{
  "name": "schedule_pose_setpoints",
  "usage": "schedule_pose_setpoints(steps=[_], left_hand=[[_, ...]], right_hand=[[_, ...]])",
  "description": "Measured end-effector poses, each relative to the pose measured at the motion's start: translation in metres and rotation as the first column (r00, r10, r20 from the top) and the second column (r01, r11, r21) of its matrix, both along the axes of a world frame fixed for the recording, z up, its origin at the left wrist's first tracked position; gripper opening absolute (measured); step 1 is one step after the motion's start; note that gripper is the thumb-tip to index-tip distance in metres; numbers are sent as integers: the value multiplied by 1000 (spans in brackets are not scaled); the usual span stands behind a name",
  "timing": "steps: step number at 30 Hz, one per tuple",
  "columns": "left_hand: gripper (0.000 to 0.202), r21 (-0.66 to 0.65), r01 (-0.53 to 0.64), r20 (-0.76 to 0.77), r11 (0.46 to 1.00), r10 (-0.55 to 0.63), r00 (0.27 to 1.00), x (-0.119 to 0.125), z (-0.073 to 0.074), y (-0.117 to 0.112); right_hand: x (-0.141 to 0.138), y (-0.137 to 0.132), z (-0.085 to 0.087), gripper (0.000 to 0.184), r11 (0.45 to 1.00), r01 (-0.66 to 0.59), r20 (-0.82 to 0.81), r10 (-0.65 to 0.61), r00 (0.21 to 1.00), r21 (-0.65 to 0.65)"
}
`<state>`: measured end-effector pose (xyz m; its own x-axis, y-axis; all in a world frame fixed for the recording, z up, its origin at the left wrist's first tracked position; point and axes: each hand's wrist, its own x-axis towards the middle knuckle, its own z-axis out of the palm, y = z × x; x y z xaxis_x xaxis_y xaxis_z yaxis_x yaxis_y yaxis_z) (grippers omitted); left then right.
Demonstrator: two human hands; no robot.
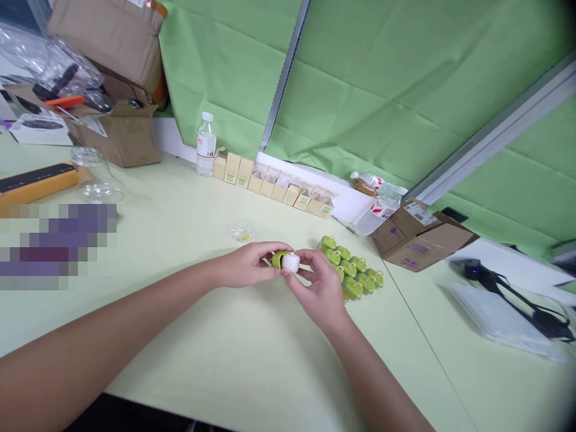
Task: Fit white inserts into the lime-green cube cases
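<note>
Over the middle of the table, my left hand [245, 264] is closed on a small green cover [276, 259]. My right hand [320, 289] pinches a small rounded white case [291, 263], which sits against or partly inside the cover's opening; how deep it goes I cannot tell. Just beyond my right hand lies a cluster of several similar green covers [353, 288] with yellowish loops, partly hidden by that hand. A crumpled clear plastic wrapper [242, 231] with a small yellow spot rests behind my left hand.
Several small beige boxes [270, 183] stand in a row at the back beside a water bottle [206, 145]. Cardboard boxes stand at the back left [130, 135] and right [416, 234]. A glass jar [99, 180] and power strip [38, 183] are left; a clear plastic stack [499, 318] is right.
</note>
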<state>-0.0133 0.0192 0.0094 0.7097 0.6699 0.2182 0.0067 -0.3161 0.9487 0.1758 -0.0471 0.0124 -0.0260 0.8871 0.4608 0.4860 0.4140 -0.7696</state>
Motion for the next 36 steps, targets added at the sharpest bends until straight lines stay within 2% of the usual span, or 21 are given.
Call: schedule_pose_setpoints(steps=[3,6,8,10,13,14,16,18,19,21,24,28,33,36], left_hand=[[47,-44,32,44,998,-30,999,-4,-4,8],[47,-47,7,81,999,-4,997,-8,-7,15],[47,-16,-30,103,999,31,994,-10,-7,17],[47,14,-64,120,998,62,991,-10,-7,17],[44,59,-128,110,990,121,987,-7,-5,12],[44,85,-146,89,986,138,986,-6,-5,10],[44,153,-148,24,977,146,989,-4,-4,7],[44,215,-114,-36,970,125,992,-2,-3,3],[43,251,-95,-57,963,113,992,-2,-2,0],[37,337,-72,-85,939,107,991,0,-1,-4],[26,442,-60,-125,895,128,984,3,3,-8],[16,469,-35,-159,882,123,980,5,4,-11],[26,475,22,-156,880,59,986,4,3,-12],[25,459,34,-170,888,50,984,4,4,-12]], right_hand=[[-2,2,2,30,1000,2,-204,-8,979,-30],[1,5,8,33,993,117,-469,-112,876,-19],[6,8,10,31,980,179,-564,-195,802,-85],[12,11,8,28,970,125,-588,-227,777,-210],[16,13,3,24,941,-51,-531,-143,835,-335],[15,12,2,20,941,-57,-479,-116,870,-332],[13,9,4,12,973,43,-282,-108,953,-229],[10,5,7,8,990,119,-19,-121,993,-70],[8,4,8,8,994,105,95,-103,990,-21],[6,2,9,13,999,36,233,-31,972,-16],[6,3,5,19,999,3,280,9,960,-42],[6,4,2,18,998,5,288,12,958,-57],[2,3,1,15,997,24,256,-4,967,-74],[1,3,1,13,995,6,227,17,974,-98]])
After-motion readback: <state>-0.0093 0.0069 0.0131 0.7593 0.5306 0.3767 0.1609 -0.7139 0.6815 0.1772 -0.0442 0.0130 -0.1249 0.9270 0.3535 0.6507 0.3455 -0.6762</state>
